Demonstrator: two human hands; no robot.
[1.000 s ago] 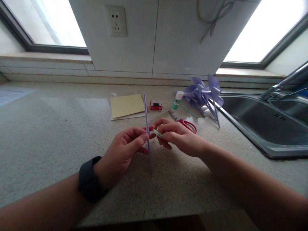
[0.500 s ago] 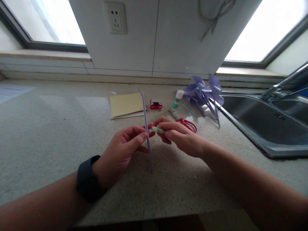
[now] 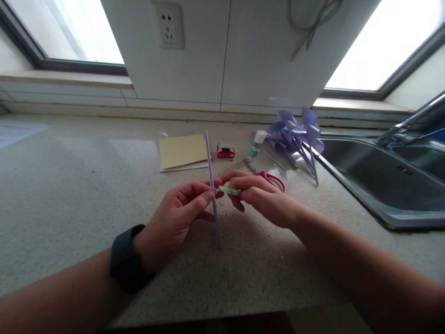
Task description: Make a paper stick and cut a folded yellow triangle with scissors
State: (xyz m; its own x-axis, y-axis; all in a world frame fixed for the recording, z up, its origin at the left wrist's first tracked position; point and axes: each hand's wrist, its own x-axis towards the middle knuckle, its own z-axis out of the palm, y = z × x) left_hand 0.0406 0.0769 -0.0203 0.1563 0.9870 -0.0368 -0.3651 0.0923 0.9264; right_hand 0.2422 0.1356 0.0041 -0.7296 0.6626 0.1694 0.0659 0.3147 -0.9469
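Observation:
A thin purple stick (image 3: 210,160) stands nearly upright over the counter, pinched near its middle by my left hand (image 3: 182,204), which has a dark watch on its wrist. From the right, my right hand (image 3: 257,192) grips a small pale green-and-white strip or roll (image 3: 228,190), whose left end is at the stick beside my left fingertips. Whether this piece is stuck to the stick cannot be made out. Red-handled scissors (image 3: 273,180) lie just behind my right hand, partly covered by it.
Yellow paper sheets (image 3: 182,150), a small red box (image 3: 225,150), an upright glue stick (image 3: 256,144) and a thin green stick (image 3: 274,160) are behind my hands. Purple paper pinwheels (image 3: 295,132) lie beside the steel sink (image 3: 375,185). A printed sheet (image 3: 21,131) is far left.
My right fingers have shifted slightly around the green-and-white piece, which has turned and now lies flatter, its left end closer to the purple stick. My left hand has stayed put.

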